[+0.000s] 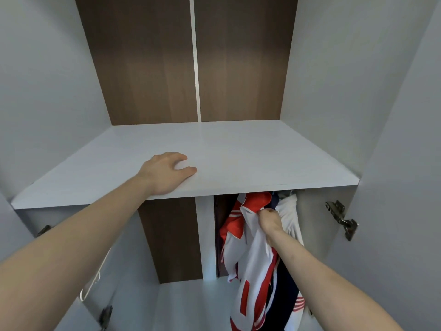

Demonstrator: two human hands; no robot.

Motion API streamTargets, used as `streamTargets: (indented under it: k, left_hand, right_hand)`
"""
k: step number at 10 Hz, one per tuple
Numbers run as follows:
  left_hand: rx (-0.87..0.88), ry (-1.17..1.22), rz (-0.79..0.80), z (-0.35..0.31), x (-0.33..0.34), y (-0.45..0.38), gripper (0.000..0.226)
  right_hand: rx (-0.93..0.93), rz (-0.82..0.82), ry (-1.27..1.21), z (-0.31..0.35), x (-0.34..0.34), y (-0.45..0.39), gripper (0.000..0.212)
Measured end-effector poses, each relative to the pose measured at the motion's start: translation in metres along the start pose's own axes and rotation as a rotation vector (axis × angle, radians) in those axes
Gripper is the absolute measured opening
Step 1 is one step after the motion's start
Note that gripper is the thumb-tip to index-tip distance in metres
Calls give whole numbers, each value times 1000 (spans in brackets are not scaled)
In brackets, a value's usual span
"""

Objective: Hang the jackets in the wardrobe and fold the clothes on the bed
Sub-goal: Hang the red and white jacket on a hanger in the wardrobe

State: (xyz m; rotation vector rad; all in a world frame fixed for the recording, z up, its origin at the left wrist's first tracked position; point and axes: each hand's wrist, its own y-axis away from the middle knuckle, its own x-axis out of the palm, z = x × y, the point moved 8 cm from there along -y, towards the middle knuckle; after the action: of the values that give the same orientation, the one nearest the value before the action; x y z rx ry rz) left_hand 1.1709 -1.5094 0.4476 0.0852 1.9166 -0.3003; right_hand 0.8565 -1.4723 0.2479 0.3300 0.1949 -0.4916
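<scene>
My right hand [269, 222] is bunched tight on the jacket [253, 263], pinching white and red cloth near its top, under the shelf [238, 154]. My left hand [167, 172] lies flat on that shelf's front edge, fingers relaxed, holding nothing. The jacket hangs straight down from my grip, inside the wardrobe's right half; more clothes [290, 216] sit just behind my fist. I judge it light, limp and rather slick, so it will sag and swing. I'd hold at the collar or shoulders, not mid-cloth. Whether a hanger is inside it, I cannot tell.
</scene>
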Motion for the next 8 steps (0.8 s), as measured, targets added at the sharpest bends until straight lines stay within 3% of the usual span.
streamTargets:
  k: [4, 6, 7, 8]
  left_hand:
    - [1, -6, -9, -2, 0, 1, 62]
    - [2, 11, -2, -2, -1, 2, 64]
    - [2, 12, -2, -1, -1, 2, 63]
    - [0, 14, -2, -2, -1, 2, 63]
  right_hand:
    - [8, 105, 144, -48, 7, -11, 16]
    - [-141, -6, 143, -54, -3, 4, 18]
    - [-230, -72, 81, -50, -5, 20, 32]
    - [-455, -198, 166, -31, -4, 46, 36]
